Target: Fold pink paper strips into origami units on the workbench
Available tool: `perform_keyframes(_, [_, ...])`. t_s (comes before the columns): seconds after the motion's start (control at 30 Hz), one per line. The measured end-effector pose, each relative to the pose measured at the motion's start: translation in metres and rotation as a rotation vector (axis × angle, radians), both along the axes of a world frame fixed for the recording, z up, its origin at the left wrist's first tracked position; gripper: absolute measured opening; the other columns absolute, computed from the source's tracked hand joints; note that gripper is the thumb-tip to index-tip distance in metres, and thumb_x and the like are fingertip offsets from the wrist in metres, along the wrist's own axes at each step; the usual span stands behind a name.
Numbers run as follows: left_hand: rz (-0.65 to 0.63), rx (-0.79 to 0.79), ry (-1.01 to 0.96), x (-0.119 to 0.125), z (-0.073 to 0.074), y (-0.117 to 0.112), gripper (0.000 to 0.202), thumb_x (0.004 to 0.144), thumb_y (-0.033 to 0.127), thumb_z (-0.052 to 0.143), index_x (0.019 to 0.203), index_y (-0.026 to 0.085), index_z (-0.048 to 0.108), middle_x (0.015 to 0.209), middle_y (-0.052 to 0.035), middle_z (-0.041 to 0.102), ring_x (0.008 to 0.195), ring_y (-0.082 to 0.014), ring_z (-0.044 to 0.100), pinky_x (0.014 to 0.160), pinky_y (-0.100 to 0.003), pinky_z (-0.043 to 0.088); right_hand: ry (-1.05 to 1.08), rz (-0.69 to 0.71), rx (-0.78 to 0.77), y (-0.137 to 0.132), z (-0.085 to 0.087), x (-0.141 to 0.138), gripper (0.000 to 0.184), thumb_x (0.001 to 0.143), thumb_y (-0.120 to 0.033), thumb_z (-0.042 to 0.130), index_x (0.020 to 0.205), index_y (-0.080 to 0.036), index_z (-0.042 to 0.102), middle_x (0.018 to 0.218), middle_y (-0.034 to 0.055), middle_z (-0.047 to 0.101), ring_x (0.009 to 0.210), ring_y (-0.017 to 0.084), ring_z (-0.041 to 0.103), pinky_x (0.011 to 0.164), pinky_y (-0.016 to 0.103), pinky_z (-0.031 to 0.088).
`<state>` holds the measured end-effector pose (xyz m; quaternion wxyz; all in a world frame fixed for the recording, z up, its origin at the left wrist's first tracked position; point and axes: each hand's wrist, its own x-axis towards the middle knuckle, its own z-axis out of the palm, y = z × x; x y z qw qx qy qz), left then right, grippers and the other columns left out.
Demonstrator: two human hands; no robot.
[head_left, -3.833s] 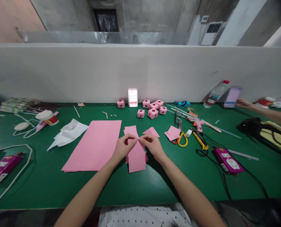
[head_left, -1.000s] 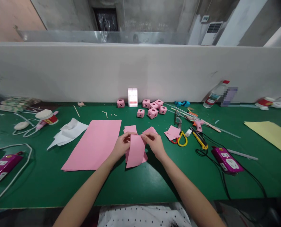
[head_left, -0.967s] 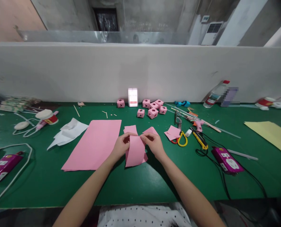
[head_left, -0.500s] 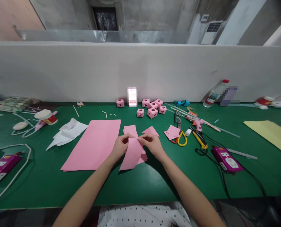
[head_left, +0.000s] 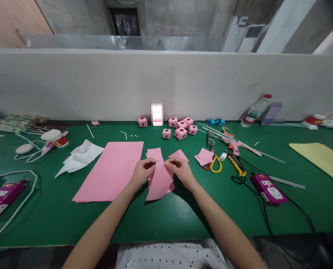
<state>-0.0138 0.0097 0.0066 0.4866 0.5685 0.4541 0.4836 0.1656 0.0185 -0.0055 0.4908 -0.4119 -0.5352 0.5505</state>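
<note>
1. Pink paper strip (head_left: 160,181) was between the two hands at the middle of the green table (head_left: 161,228), over other pink paper pieces (head_left: 154,152); I could not tell how far it was lifted off them.
2. On the head feed I had the left hand (head_left: 142,173) with thumb and fingertips pinched together on the strip's upper left edge.
3. I saw the right hand (head_left: 181,172) pinching the strip's upper right part, thumb and fingertips together. The two sets of fingertips were near each other but apart.
4. The strip slanted, its lower end toward the wearer and a little left.
5. Left of the hands I had a stack of large pink sheets (head_left: 113,172), with a crumpled white sheet (head_left: 81,155) beside it.
6. Just beyond the right hand lay a pink paper piece (head_left: 179,154); farther right, small pink squares (head_left: 204,156) partly covered the scissors (head_left: 216,164), near a yellow utility knife (head_left: 237,166).
7. Toward the white partition (head_left: 99,86) I counted seven pink paper boxes (head_left: 180,133) with dark diamond shapes, one left of the lit phone (head_left: 156,115) and six to its right.
</note>
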Motion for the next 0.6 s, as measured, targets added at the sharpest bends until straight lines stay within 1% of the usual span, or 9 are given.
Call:
perform_keyframes(0.17, [0.006,-0.003,0.018,0.0019,0.0036,-0.0025,0.015,0.073,0.026,0.068,0.082,0.016,0.074,0.079,-0.0035,0.072,0.07,-0.0155,0.061,0.063,-0.023,0.045,-0.004,-0.007,0.023,-0.0014,0.0006,0.0003,0.026,0.07,-0.043,0.073,0.074,-0.017,0.071,0.071,0.0031,0.068,0.065,0.016,0.059,0.062,0.028,0.045])
perform_keyframes(0.33, [-0.002,-0.008,0.033,0.002,0.0055,-0.0036,0.019,0.075,0.03,0.066,0.083,0.015,0.074,0.074,-0.0033,0.07,0.063,-0.0141,0.058,0.059,-0.023,0.044,-0.04,-0.036,0.06,-0.0014,0.0005,0.001,0.026,0.071,-0.044,0.072,0.073,-0.018,0.071,0.069,0.003,0.067,0.064,0.016,0.058,0.061,0.028,0.045])
perform_keyframes(0.5, [0.012,-0.002,0.027,0.0014,0.0043,-0.0028,0.017,0.074,0.029,0.066,0.079,0.015,0.074,0.074,-0.0032,0.07,0.068,-0.0154,0.06,0.062,-0.023,0.044,-0.054,0.003,0.052,-0.0016,0.0011,-0.0003,0.026,0.071,-0.043,0.073,0.077,-0.018,0.071,0.072,0.0035,0.069,0.066,0.016,0.06,0.062,0.028,0.046])
perform_keyframes(0.6, [-0.002,-0.004,0.036,0.0019,0.005,-0.0035,0.016,0.075,0.027,0.065,0.079,0.015,0.074,0.073,-0.003,0.07,0.068,-0.0153,0.059,0.062,-0.023,0.044,-0.056,0.0,0.046,-0.0021,0.0016,-0.001,0.025,0.068,-0.041,0.076,0.077,-0.018,0.072,0.074,0.0038,0.07,0.067,0.017,0.061,0.063,0.028,0.047])
